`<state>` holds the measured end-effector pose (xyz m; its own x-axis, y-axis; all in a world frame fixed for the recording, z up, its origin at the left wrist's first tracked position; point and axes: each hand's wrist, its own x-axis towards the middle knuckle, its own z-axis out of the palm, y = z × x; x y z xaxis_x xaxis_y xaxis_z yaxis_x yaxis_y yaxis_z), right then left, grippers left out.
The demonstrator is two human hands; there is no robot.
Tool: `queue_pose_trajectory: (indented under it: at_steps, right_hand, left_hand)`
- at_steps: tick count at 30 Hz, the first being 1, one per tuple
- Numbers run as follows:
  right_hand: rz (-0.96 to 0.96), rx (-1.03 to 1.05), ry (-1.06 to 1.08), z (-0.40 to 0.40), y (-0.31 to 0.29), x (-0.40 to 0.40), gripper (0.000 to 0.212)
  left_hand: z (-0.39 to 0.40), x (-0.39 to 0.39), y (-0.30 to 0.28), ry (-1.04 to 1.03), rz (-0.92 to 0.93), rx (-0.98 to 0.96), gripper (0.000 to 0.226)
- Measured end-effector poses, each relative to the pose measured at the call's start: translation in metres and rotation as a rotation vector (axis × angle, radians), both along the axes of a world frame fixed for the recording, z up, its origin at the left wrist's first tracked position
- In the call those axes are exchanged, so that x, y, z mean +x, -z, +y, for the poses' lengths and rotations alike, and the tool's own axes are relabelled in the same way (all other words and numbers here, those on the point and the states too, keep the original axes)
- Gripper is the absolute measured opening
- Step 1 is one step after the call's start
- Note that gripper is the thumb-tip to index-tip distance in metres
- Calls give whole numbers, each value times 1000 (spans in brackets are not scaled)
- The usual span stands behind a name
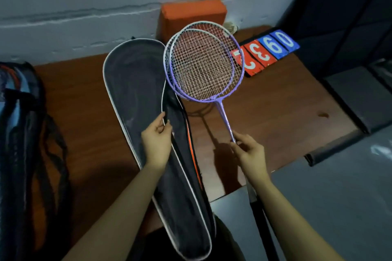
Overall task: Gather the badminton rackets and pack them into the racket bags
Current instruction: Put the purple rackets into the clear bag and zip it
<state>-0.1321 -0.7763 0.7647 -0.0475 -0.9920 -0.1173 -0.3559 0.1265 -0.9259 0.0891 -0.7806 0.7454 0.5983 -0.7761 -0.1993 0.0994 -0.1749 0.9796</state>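
Right hand point(247, 150) pinches the shafts of two purple rackets point(203, 63), their heads stacked and raised toward 12 o'clock above the wooden table point(275, 99). At its 9 o'clock, the left hand point(156, 135) grips the white-piped edge of an open dark racket bag point(137, 82) lying on the table. Another bag point(21, 133) lies far toward 9 o'clock.
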Motion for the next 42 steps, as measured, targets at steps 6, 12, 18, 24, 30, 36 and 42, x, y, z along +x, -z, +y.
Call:
queue_pose_trajectory:
  at_steps: [6,12,18,24,30,36,42]
  right_hand:
    - [4,-4,48,5,2,-29,38]
    - [-35,91,-77,7,-3,-68,35]
    - [-161,169,-138,9,-3,-100,32]
    - [-113,241,-253,5,3,-107,31]
    - [-206,417,-372,0,0,-96,29]
    - [-208,491,-505,-6,1,-63,38]
    - [-196,361,-472,-14,2,-7,42]
  left_hand:
    - [-4,-32,-14,52,50,24,42]
    - [-6,-62,-12,49,-30,63,45]
    - [-9,-71,-12,-9,-180,83,45]
    - [-9,-82,-17,4,-237,58,44]
    - [7,-94,-22,110,-354,51,43]
    - [32,-88,-26,141,-404,33,41]
    - [42,-55,-37,148,-403,-12,41]
